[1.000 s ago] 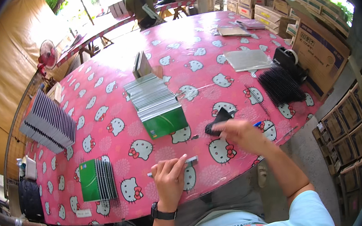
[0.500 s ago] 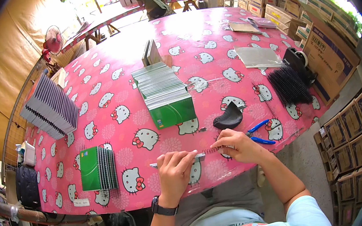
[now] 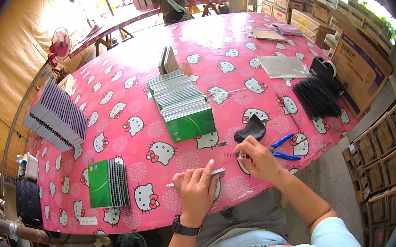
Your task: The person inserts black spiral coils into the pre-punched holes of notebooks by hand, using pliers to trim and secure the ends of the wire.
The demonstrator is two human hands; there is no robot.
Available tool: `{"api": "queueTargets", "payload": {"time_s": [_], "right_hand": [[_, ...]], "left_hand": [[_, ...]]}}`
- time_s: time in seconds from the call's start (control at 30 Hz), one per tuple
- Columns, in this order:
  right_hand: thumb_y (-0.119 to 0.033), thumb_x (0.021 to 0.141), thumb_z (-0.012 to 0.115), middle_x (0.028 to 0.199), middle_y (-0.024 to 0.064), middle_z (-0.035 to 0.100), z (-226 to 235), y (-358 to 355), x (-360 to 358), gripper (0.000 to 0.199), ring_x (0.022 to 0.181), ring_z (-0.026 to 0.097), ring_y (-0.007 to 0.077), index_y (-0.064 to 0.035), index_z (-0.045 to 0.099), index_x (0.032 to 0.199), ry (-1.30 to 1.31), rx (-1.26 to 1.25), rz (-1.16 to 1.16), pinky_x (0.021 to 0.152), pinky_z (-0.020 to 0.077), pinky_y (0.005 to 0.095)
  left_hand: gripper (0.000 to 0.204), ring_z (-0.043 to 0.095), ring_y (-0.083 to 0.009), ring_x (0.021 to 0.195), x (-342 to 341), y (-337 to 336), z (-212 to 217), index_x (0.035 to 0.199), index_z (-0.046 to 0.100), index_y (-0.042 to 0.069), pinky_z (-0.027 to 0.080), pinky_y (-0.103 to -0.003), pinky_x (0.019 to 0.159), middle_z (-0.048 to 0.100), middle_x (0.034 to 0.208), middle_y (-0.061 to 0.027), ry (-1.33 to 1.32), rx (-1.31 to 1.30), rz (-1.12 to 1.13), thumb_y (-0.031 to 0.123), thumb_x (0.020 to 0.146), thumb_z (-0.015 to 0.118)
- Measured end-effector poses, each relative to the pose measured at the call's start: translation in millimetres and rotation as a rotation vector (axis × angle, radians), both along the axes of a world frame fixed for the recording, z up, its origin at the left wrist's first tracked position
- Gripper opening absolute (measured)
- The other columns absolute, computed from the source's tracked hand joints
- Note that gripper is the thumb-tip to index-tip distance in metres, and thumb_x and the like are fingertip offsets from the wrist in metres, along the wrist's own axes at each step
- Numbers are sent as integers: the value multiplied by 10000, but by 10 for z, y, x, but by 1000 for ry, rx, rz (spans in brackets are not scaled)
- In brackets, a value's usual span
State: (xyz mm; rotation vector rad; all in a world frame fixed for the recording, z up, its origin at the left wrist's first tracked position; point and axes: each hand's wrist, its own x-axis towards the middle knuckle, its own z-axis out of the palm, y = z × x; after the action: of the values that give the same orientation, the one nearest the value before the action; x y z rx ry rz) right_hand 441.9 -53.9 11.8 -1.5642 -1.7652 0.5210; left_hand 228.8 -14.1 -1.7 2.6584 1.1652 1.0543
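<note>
Grasping a thin notebook (image 3: 220, 171) seen edge-on near the surface's (image 3: 143, 217) front edge, the left hand (image 3: 196, 190) has its fingers folded over it. Left of that hand stands a row of green spiral notebooks (image 3: 99, 184). The right hand (image 3: 258, 163) has its fingers pinched on a thin dark coil (image 3: 230, 154), whose free end points left, near the notebook's right end. Just right of this hand lie blue-handled pliers (image 3: 287, 156); just beyond, a curved black object (image 3: 251, 128). Farther off sit a long green-fronted notebook stack (image 3: 189, 126) and, rightward, piled black coils (image 3: 316, 98). Beyond everything, a person (image 3: 172, 2) stands by another table.
</note>
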Motion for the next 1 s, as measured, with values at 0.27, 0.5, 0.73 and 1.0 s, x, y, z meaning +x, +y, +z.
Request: {"api": "queueTargets", "payload": {"time_s": [0.27,0.5,0.73,1.0], "right_hand": [[-234,932,549,1085,204,470,-197,-312,-733,745,974,502,285,50,110,1463,360,-203,73,849,413,372],[-134,937,549,839,94,540,-89,-151,-414,327,722,527,166,-25,492,1240,457,-184,-8,655,456,311],[-48,855,616,849,101,588,83,-2,-214,140,770,615,236,-33,627,993,193,44,208,667,493,336],[-74,882,579,852,133,595,75,83,-114,163,791,608,276,-35,618,1036,37,-38,409,705,488,369]], "left_hand": [[435,558,-155,909,22,24,24,1191,618,151,260,-433,960,626,934,20,35,-10,31,184,765,696],[286,584,-154,820,-31,33,33,1079,656,164,306,-394,873,648,837,26,-68,-78,-19,182,794,683],[127,599,-152,790,-59,58,58,886,678,166,321,-376,833,661,808,31,-131,-91,-155,181,764,713],[154,598,-161,796,-90,47,57,906,675,166,321,-377,834,661,821,29,-138,-107,-184,175,758,716]]}}
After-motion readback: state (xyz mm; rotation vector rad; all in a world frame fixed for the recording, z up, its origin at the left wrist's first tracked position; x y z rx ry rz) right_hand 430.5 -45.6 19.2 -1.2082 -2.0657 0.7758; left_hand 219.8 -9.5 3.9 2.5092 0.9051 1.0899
